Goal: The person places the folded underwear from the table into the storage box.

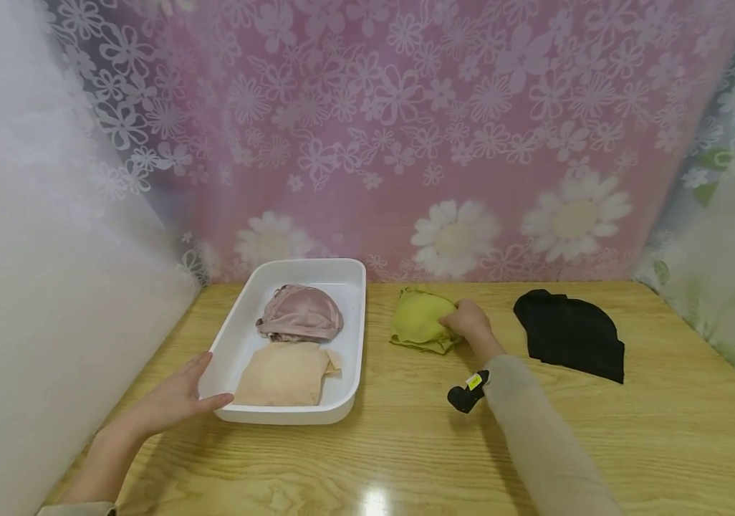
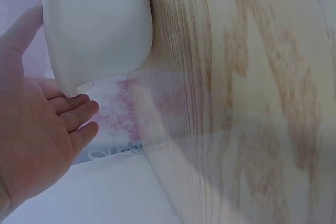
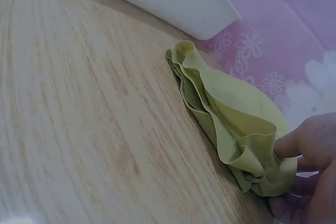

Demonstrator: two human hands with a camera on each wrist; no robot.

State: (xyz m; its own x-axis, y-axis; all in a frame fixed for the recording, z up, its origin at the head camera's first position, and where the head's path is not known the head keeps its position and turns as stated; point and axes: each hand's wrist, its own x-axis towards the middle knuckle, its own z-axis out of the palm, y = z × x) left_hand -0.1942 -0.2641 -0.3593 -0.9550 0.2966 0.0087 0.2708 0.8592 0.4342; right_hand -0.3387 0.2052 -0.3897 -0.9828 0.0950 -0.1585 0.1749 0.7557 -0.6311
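Pink floral curtain point(image 1: 406, 129) hung behind the wooden counter point(image 1: 406, 444), with pale sheer fabric draped at both sides. On the counter, toward the left, sat a white tray point(image 1: 353, 315) holding a mauve folded garment point(image 1: 301, 312) at its far end and a beige folded garment point(image 1: 285, 374) at its near end, the two just touching. Well to the right lay a black garment point(image 1: 570, 333), flat on the wood and apart from everything else. Between the tray and the black piece sat the yellow-green garment point(image 1: 420, 319), folded into a layered bundle, resting on the counter close beside the tray. The left hand point(image 1: 177, 398) lay against the tray's near left corner, fingers point(image 2: 79, 114) straight and loosely together, the thumb touching the rim. The right hand point(image 1: 467, 320) was at the right edge of the yellow-green garment, its fingers point(image 3: 294, 142) curled and pinching the gathered folds there. A small black device point(image 1: 468, 390) with a yellow tag sat on the right wrist.
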